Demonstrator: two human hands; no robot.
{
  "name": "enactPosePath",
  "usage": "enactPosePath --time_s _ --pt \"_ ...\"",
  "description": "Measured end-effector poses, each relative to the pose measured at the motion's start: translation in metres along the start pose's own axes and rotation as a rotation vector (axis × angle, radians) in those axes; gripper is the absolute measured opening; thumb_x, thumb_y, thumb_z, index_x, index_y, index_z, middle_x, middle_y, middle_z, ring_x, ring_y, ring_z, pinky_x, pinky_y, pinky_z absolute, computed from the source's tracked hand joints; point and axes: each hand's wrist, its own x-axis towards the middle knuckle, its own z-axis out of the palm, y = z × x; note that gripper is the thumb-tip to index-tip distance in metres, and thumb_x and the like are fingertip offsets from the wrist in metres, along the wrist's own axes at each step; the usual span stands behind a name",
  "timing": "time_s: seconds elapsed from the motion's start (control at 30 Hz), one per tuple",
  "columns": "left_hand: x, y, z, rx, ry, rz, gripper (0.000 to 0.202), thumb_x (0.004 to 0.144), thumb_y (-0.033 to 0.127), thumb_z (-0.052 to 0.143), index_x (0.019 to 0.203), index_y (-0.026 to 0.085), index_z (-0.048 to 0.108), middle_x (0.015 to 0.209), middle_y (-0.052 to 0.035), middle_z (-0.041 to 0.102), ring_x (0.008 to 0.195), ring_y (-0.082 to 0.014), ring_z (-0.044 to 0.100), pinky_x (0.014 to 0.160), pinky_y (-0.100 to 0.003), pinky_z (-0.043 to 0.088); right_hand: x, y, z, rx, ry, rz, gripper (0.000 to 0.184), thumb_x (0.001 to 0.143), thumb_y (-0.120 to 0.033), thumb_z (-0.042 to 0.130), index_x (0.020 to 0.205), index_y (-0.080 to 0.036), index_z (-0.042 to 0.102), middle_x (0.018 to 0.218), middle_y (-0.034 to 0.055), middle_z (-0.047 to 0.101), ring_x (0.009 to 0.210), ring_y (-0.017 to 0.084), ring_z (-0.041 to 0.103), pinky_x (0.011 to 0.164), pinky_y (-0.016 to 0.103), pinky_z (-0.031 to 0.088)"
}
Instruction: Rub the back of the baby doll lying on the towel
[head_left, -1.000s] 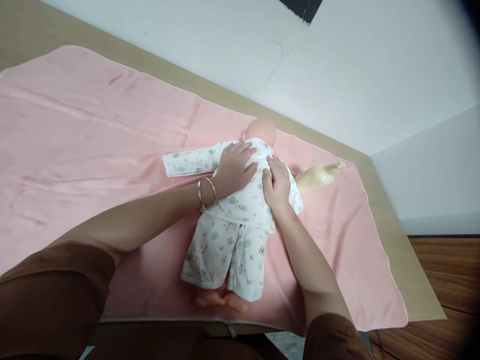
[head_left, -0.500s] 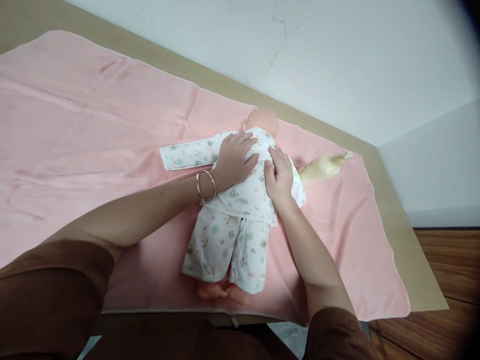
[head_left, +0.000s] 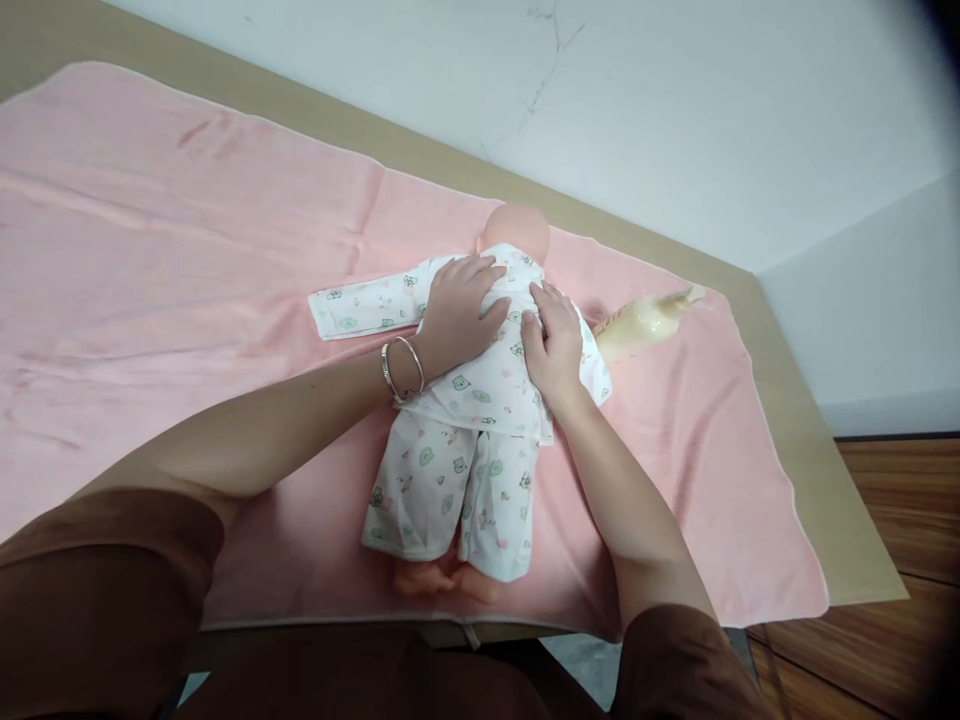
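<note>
Both palms lie flat and open, fingers spread, clasping nothing. My left hand (head_left: 459, 315) presses on the upper chest of the doll (head_left: 480, 395), fingertips toward its shoulder, and my right hand (head_left: 553, 345) rests just beside it on the other half of the printed shirt (head_left: 487, 390), thumb near the middle of the chest. The two hands are close together, and I cannot tell whether they touch.

Two thin bangles (head_left: 401, 368) circle my left wrist. The doll lies on its back on a pink towel (head_left: 187, 250) that covers most of the table (head_left: 840, 500), its head (head_left: 516, 228) toward the far edge by the wall (head_left: 675, 110) and its bare feet (head_left: 442, 580) close to the near edge. One shirt sleeve (head_left: 360, 305) lies flat and limp on the towel, stretched toward the table's left side. On the opposite side the doll's bare arm (head_left: 641, 320) sticks out of the shirt toward the right edge. Matching printed trousers (head_left: 450, 495) cover its legs. Wooden floor (head_left: 900, 520) shows beyond the table's right edge.
</note>
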Motion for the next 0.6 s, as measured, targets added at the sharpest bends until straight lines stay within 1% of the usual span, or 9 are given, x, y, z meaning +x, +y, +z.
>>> enactPosePath --time_s 0.1,0.17,0.27,0.37,0.47,0.6 --pt "0.0002 0.0002 -0.0004 0.005 0.0 0.0 0.039 0.097 0.036 0.052 0.131 0.02 0.062 0.145 -0.0106 0.06 0.138 -0.0321 0.051 0.12 -0.051 0.035 0.0002 0.0 0.0 -0.016 0.0 -0.001 0.048 0.105 -0.047 0.034 0.14 -0.025 0.057 0.148 0.0099 0.061 0.145 0.028 0.051 0.121 0.058 0.039" --pt "0.0003 0.0001 -0.0004 0.008 0.008 0.004 0.038 0.097 0.036 0.052 0.13 0.021 0.062 0.144 -0.0095 0.06 0.138 -0.0313 0.051 0.12 -0.05 0.036 0.0003 -0.0002 -0.0003 -0.02 0.006 -0.003 0.048 0.105 -0.047 0.034 0.14 -0.024 0.058 0.148 0.0107 0.061 0.144 0.028 0.051 0.121 0.058 0.039" --pt "0.0005 -0.0005 0.0 0.001 0.02 0.01 0.038 0.097 0.035 0.052 0.13 0.02 0.062 0.144 -0.0102 0.061 0.138 -0.0308 0.052 0.121 -0.049 0.035 0.0006 -0.0007 -0.0009 -0.004 0.003 -0.003 0.048 0.104 -0.045 0.036 0.139 -0.022 0.059 0.148 0.0122 0.061 0.144 0.027 0.051 0.121 0.056 0.039" --pt "0.0008 -0.0014 0.0002 -0.004 0.013 0.011 0.038 0.097 0.036 0.053 0.13 0.021 0.062 0.143 -0.01 0.061 0.137 -0.0309 0.052 0.12 -0.05 0.036 0.0009 -0.001 -0.0013 0.007 -0.005 0.004 0.047 0.103 -0.044 0.037 0.139 -0.022 0.058 0.149 0.012 0.06 0.145 0.027 0.051 0.122 0.056 0.038" --pt "0.0011 -0.0016 -0.0001 -0.003 0.005 0.01 0.038 0.097 0.037 0.053 0.131 0.022 0.062 0.144 -0.0086 0.061 0.137 -0.0309 0.052 0.12 -0.05 0.036 0.0012 -0.0016 -0.0016 0.005 -0.001 0.007 0.048 0.103 -0.043 0.038 0.138 -0.018 0.059 0.148 0.0143 0.061 0.145 0.028 0.051 0.123 0.054 0.037" --pt "0.0011 -0.0009 -0.0008 -0.003 0.001 0.005 0.039 0.097 0.037 0.05 0.131 0.021 0.062 0.144 -0.0078 0.061 0.137 -0.0301 0.052 0.121 -0.05 0.036 0.0014 -0.0022 -0.0019 0.004 -0.01 0.018 0.047 0.103 -0.042 0.038 0.138 -0.019 0.059 0.15 0.0131 0.06 0.145 0.027 0.05 0.123 0.054 0.036"
